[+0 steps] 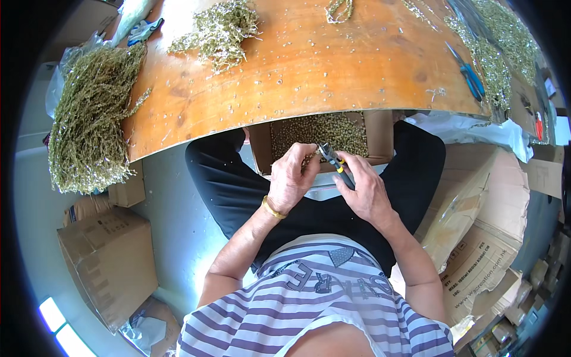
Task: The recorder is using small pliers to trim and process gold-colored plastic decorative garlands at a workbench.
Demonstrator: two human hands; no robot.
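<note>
The left hand [291,178] pinches a bit of gold strand [307,159] between thumb and fingers, right by the jaws of the pliers [336,165], and the right hand [366,189] is curled around their handles. Both sit over the near side of an open cardboard box [380,135] below the tabletop [285,65]. Small gold pieces [321,131] already spread thickly through that box, while plenty looks left: a big bundle [92,113] hangs off the left edge, and a loose heap [226,33] lies farther back.
</note>
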